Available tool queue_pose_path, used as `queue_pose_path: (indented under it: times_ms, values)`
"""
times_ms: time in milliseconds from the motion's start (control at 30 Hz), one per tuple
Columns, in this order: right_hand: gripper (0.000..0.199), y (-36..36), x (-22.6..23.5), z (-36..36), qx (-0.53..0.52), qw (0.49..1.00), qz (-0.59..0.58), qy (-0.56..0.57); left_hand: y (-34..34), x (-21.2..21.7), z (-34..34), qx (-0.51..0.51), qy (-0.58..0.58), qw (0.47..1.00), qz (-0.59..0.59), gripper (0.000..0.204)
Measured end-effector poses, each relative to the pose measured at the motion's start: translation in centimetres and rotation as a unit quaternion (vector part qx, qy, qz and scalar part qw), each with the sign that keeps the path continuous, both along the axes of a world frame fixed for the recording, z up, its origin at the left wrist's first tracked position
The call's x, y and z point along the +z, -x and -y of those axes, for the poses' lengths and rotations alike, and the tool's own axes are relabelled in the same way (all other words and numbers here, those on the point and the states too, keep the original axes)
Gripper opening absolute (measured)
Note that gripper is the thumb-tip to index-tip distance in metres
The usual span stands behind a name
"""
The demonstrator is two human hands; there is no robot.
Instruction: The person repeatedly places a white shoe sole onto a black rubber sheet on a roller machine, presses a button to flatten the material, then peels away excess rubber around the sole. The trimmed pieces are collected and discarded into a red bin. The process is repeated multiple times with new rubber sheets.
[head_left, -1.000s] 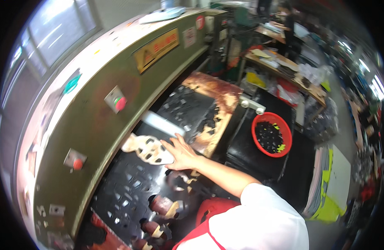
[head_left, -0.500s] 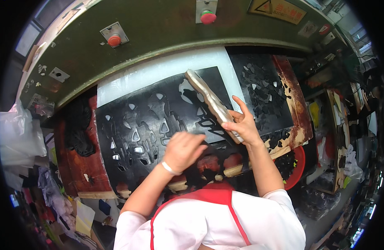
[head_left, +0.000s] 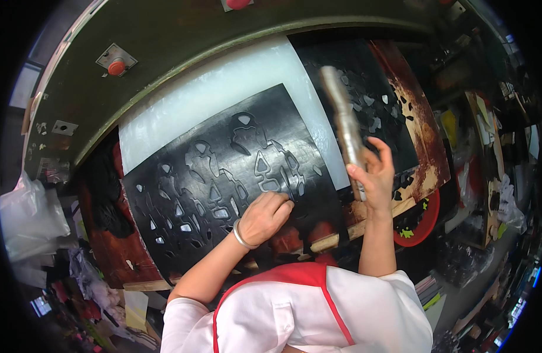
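Held upright in the right hand [head_left: 374, 176]: a long metal cutting die [head_left: 343, 126], dull grey and worn, narrow as seen from above. Long axis running from about 5 o'clock at the held end to 11 o'clock at the free end, tilted slightly left of vertical. Free end near the white cutting board [head_left: 224, 88], blurred; lower end gripped between thumb and curled fingers, index finger raised alongside. Sits at about 2 o'clock from the picture's centre, above the seam between the 2 black sheets.

Left hand [head_left: 264, 216] resting on the black sheet [head_left: 183, 194] at about 6 o'clock from centre, fingers curled and pressed together against the material, fingertips at a cut-out; cannot tell whether a scrap is pinched. Thin bangle [head_left: 240, 235] on the left wrist.

Black sheet lying across the white board, long edge running from about 8 o'clock to 2 o'clock, pierced with many cut-out holes showing white beneath. Second black sheet [head_left: 394, 126] at 2 o'clock, likewise pierced, on a rusty brown surface [head_left: 421, 135].

Dark green press housing [head_left: 183, 35] arcing along the top, with a red button [head_left: 116, 66] at 10 o'clock. Red basin [head_left: 421, 226] at 4 o'clock, partly hidden by the right forearm. Clear plastic bags [head_left: 27, 220] at 9 o'clock.
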State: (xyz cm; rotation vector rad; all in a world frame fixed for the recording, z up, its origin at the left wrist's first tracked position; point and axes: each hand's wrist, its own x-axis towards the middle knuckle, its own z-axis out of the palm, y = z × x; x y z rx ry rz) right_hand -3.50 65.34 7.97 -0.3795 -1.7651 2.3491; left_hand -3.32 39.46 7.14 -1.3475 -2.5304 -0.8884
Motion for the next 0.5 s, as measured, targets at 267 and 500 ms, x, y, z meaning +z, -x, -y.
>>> queue_pose_path:
  times_ms: [267,500]
  values:
    - [0.076,-5.1,-4.0,-5.5,-0.114,0.745,0.198,-0.626,0.6,-2.3,-1.2,0.199,-0.086,0.928,0.304,0.025]
    - [0.021,-5.1,-1.4,8.1,0.044,0.909,-0.121,-0.396,1.6,-2.0,-0.5,0.19,-0.406,0.664,0.599,0.024]
